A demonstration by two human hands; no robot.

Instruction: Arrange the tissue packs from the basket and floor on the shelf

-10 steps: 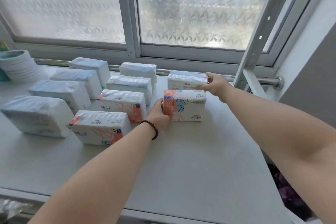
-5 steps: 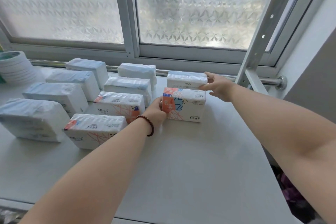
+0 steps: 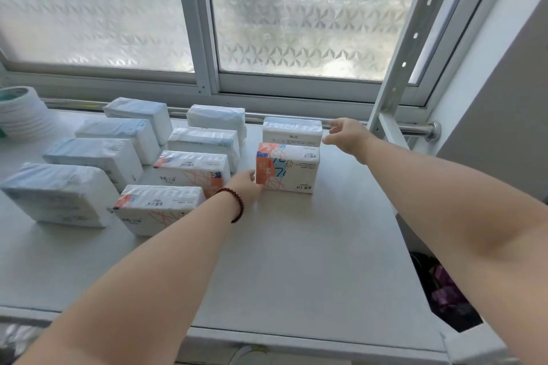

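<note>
Several tissue packs stand in rows on the white shelf [image 3: 296, 261] under the window. In the right column, an orange-and-blue patterned pack [image 3: 292, 167] stands in front of a plain white pack [image 3: 292, 131]. My left hand [image 3: 246, 187], with a bead bracelet on the wrist, touches the left end of the patterned pack. Just right of the plain white pack, my right hand [image 3: 347, 135] hovers with its fingers spread, holding nothing. Two more patterned packs [image 3: 160, 207] stand in the middle column, and blue-topped packs [image 3: 59, 194] fill the left column.
A stack of white bowls [image 3: 22, 112] stands at the far left. A perforated metal upright [image 3: 406, 47] and a chrome rail [image 3: 418, 129] rise at the back right. Beyond the shelf's right edge, dark and purple items [image 3: 444, 293] lie lower down.
My right hand has let go of the plain white pack and opened beside it. My left hand stays at the patterned pack's left end.
</note>
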